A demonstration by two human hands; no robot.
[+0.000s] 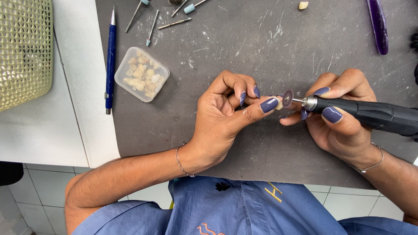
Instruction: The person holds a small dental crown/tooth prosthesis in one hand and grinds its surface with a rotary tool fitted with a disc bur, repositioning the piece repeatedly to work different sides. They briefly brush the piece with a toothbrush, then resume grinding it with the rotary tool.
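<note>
My left hand (226, 113) pinches a small cream tooth-shaped piece (279, 105) between thumb and fingers, mostly hidden by the fingertips. My right hand (337, 119) grips a black rotary handpiece (374, 115) like a pen. Its small purple disc (288, 98) touches the piece held in my left hand. Both hands hover over the dark grey mat (244, 56).
A clear plastic box of cream tooth pieces (141, 74) lies on the mat at the left. A blue pen (110, 56) sits along the mat's edge. Several burs (174, 23) lie at the top. A purple tool (378, 26) is top right, a green basket (24, 48) far left.
</note>
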